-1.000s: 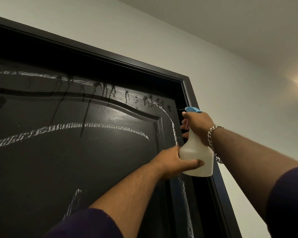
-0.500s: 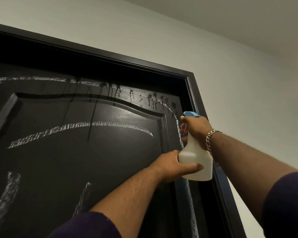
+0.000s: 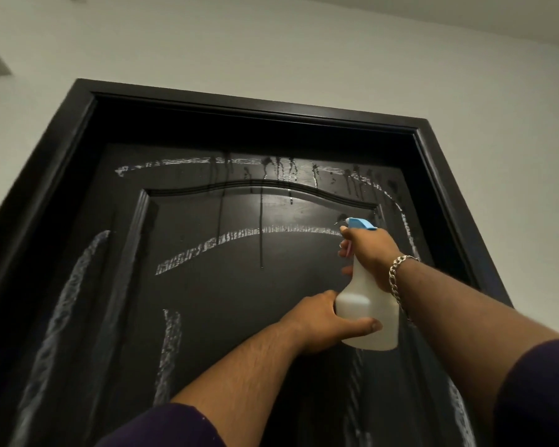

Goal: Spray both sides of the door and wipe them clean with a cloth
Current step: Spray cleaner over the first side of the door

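Note:
A black panelled door (image 3: 239, 301) fills the view, streaked with white chalk-like marks and wet drips running down from its top rail. A white spray bottle (image 3: 370, 304) with a blue nozzle (image 3: 360, 223) is held up in front of the door's upper right panel. My right hand (image 3: 368, 250) grips the bottle's neck with fingers on the trigger. My left hand (image 3: 329, 324) holds the bottle's body from the left, thumb across its front. No cloth is in view.
A black door frame (image 3: 446, 150) surrounds the door. A pale wall (image 3: 513, 156) lies to the right and above. A silver chain bracelet (image 3: 397, 275) hangs on my right wrist.
The view has swung left, so the whole top of the door now shows. Both hands and the bottle have moved left from the door's right edge to the upper panel.

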